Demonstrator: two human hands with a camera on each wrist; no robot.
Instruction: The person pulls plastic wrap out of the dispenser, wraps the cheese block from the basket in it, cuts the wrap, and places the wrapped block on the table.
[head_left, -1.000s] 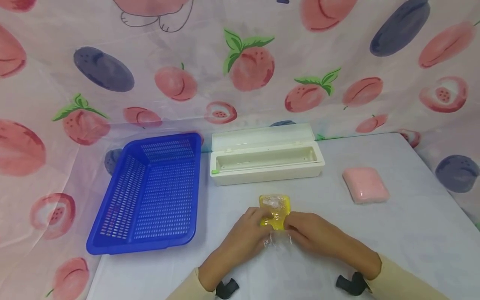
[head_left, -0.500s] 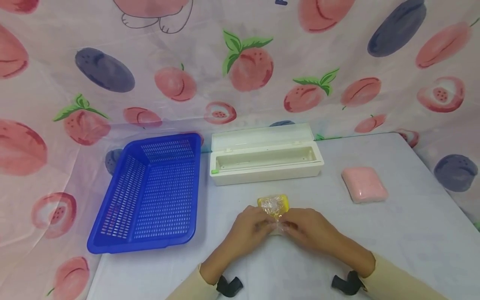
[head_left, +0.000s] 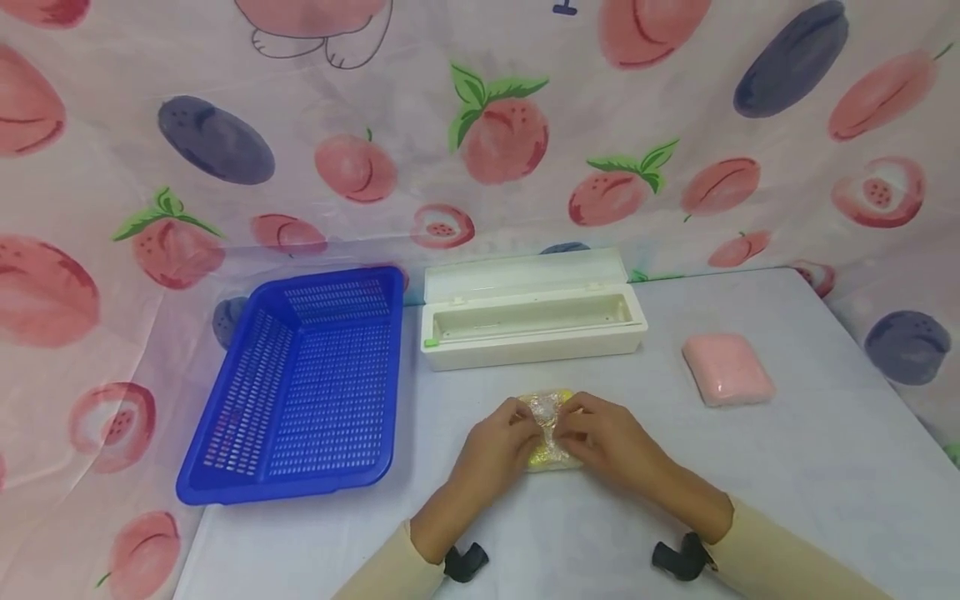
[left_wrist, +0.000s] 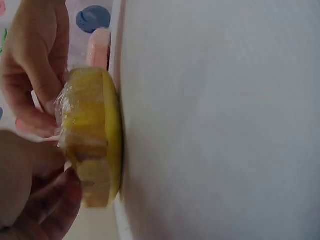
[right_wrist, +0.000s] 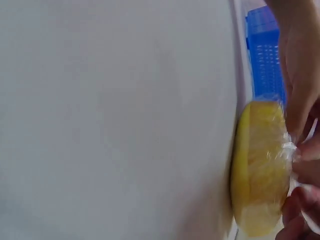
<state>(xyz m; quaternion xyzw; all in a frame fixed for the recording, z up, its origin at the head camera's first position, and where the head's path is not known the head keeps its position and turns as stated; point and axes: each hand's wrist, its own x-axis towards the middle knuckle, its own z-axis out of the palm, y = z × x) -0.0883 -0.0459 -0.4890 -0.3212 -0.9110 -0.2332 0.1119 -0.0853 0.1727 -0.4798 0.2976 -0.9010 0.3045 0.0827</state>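
A yellow rounded block (head_left: 546, 458) lies on the white table, wrapped in clear cling film. My left hand (head_left: 489, 450) pinches the film over the block's top from the left, fingers bent. From the other side, my right hand (head_left: 618, 442) pinches film there too, close to the left fingertips. Crinkled film (left_wrist: 67, 107) bunches between both hands in the left wrist view. The block (right_wrist: 257, 165) appears from its side in the right wrist view, film stretched over it. The fingers cover part of its top.
Behind the hands stands a long white cling film dispenser (head_left: 534, 346), its lid raised. A blue perforated basket (head_left: 393, 400) sits to the left. At the right lies a pink wrapped block (head_left: 729, 369). A fruit-print cloth (head_left: 420, 108) hangs behind the table.
Both hands have moved from the near edge of the block up onto its top, bringing the loose near film over it. The near film no longer spreads on the table.
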